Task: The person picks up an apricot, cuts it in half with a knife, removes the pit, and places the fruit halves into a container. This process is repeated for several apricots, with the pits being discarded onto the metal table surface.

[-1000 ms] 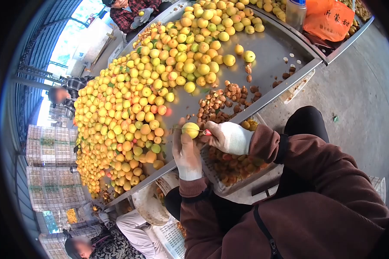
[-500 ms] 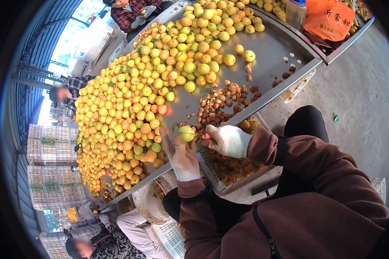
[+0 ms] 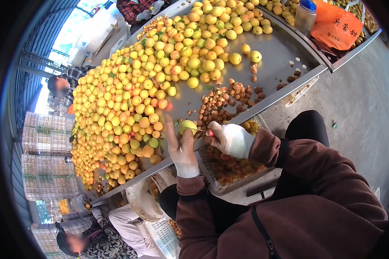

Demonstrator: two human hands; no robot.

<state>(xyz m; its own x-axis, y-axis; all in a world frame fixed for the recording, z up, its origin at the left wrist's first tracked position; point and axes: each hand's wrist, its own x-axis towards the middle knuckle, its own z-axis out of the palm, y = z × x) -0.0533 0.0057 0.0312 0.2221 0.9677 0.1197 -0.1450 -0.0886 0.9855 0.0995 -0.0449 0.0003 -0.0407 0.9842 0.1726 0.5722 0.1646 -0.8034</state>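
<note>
My left hand (image 3: 183, 151), in a pale glove with its fingers bare or lightly covered, holds a yellow-green apricot (image 3: 187, 126) between thumb and fingers, the index finger stretched upward. My right hand (image 3: 234, 140), in a white knit glove, is closed around the red handle of a thin metal pitting tool (image 3: 209, 133). The tool's shaft points left and meets the apricot's right side; whether its tip is inside the fruit is hidden. Just beyond both hands lies a heap of brown apricot pits (image 3: 220, 101) on the metal table.
Many apricots (image 3: 129, 103) cover the metal table (image 3: 285, 52). Below its edge stands a crate (image 3: 222, 187) of cut fruit. An orange bag (image 3: 338, 26) and a blue-lidded bottle (image 3: 305, 17) are at the far right. Other people sit around the table; stacked crates (image 3: 39, 177) stand left.
The head view has shifted slightly, so the table's contents sit differently in the picture. Both hands keep their hold on the apricot and the tool, with the fruit slightly higher in view.
</note>
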